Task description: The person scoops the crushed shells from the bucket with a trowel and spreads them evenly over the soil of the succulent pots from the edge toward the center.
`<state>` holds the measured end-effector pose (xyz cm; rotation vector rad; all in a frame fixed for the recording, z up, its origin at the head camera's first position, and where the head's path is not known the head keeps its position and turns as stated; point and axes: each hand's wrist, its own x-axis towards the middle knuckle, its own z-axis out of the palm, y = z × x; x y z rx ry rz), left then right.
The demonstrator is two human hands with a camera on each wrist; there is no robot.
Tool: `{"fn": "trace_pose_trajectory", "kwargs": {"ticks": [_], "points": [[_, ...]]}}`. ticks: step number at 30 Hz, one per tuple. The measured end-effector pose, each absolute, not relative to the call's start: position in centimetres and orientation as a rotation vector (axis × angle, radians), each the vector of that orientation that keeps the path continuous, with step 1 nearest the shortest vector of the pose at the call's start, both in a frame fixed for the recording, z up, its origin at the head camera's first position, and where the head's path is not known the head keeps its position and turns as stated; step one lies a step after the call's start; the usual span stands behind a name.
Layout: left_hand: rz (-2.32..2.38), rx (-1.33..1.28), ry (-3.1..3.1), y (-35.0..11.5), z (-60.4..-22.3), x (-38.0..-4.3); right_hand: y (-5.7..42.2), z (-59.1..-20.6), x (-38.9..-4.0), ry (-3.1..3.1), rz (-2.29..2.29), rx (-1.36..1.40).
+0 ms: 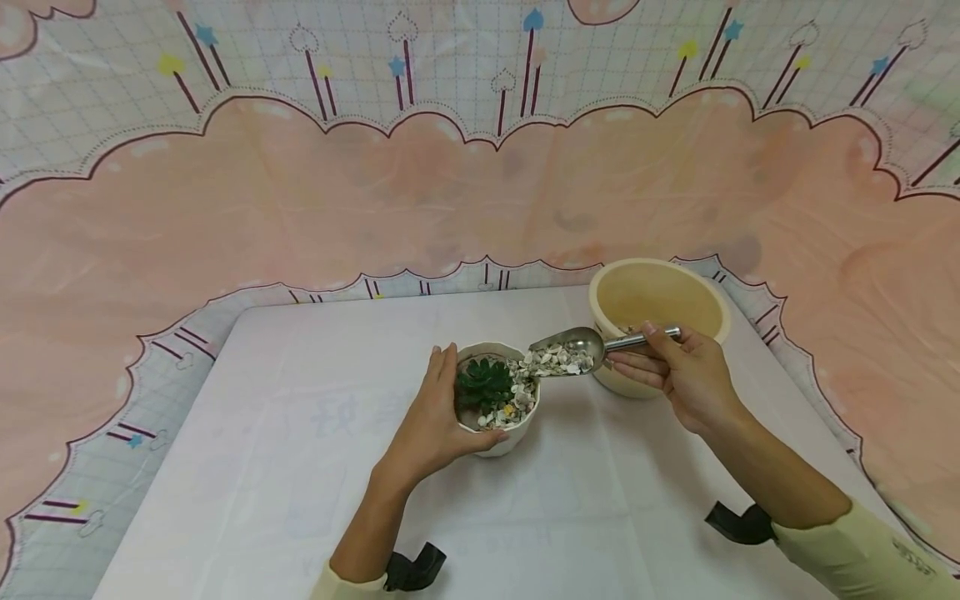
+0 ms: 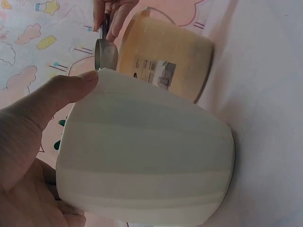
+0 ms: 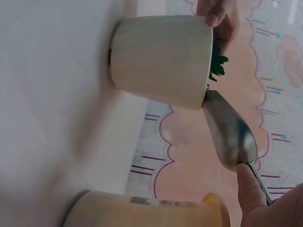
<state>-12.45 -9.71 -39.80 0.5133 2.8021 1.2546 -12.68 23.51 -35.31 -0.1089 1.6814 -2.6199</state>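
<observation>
A white faceted flowerpot [image 1: 501, 443] stands on the table with a green succulent [image 1: 483, 383] in it. Pale stone chips [image 1: 517, 400] lie over the right side of its soil; bare soil shows on the left. My left hand [image 1: 427, 421] grips the pot at its rim, thumb in front and fingers on the far left side. My right hand [image 1: 693, 375] holds a metal scoop [image 3: 232, 132] by its handle. The scoop is level, loaded with stone chips, and its lip is right at the pot's right rim in the right wrist view.
A yellowish plastic bucket [image 1: 660, 292] stands just behind and below my right hand, with a label [image 2: 154, 71] on its side and a wire handle. The white table [image 1: 300, 467] reaches back to a pink patterned cloth [image 1: 450, 200].
</observation>
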Motion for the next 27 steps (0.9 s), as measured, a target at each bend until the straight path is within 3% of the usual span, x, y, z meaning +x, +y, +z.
{"fn": "trace_pose_trajectory", "kwargs": {"ticks": [27], "points": [[1.258,0.514,2.789,-9.97,-39.92,-12.56,23.62,-35.22,-12.38,1.813,-2.589,-0.173]]}}
